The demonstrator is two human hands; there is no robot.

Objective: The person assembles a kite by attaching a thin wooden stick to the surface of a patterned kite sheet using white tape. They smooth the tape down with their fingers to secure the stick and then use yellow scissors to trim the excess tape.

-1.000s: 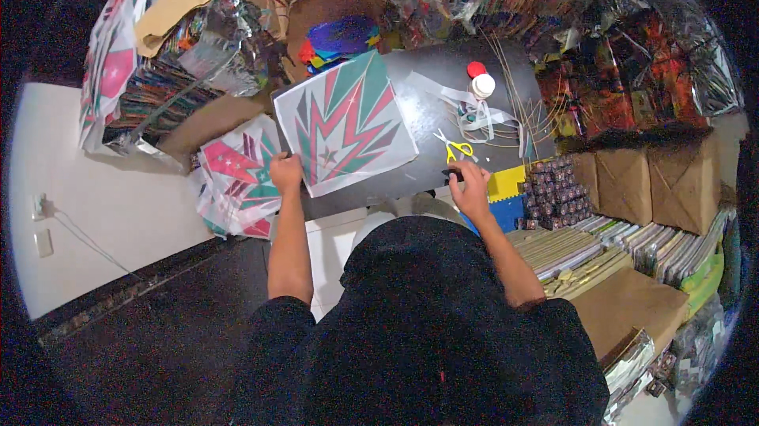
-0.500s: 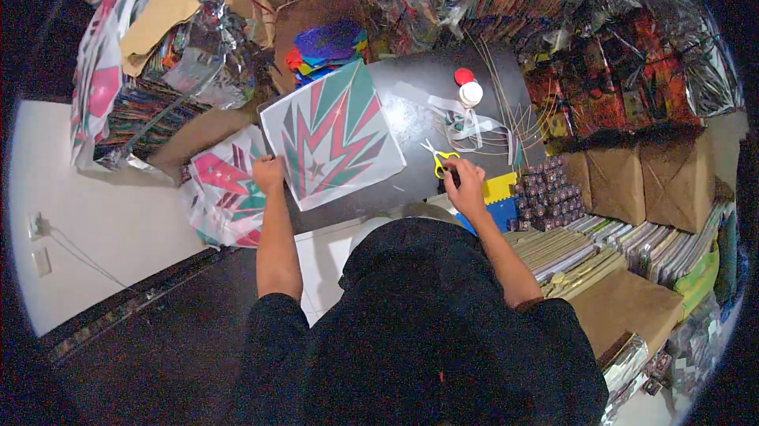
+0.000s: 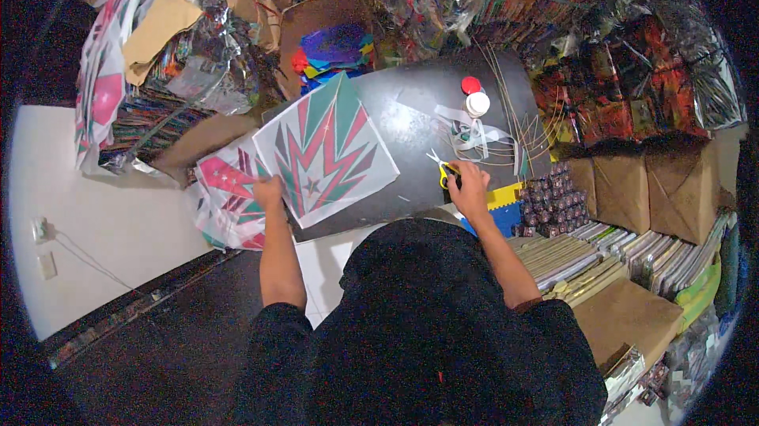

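Observation:
At the left end of the dark table [image 3: 379, 204], my left hand [image 3: 269, 192] is closed on the near left edge of a square white sheet [image 3: 326, 153] with a green, red and grey spiky star pattern. The sheet lies tilted on the table. My right hand [image 3: 472, 186] is closed around the yellow and black handles of a pair of scissors [image 3: 447, 173]; the blades point away to the left, apart from the sheet. Beside my left hand, a crumpled patterned sheet [image 3: 233, 216] hangs over the table's left edge.
A white-lidded container [image 3: 477, 104], a red lid [image 3: 470, 85], white strips [image 3: 474, 137] and thin sticks [image 3: 514, 98] lie at the table's far right. Stacked small dark pieces [image 3: 553, 200] and brown packages [image 3: 680, 185] stand at right. Colourful sheets [image 3: 332, 46] sit beyond the table.
My right hand has closed more around the scissors' handles. The patterned sheet has shifted slightly toward me and left with my left hand. The view has moved a little.

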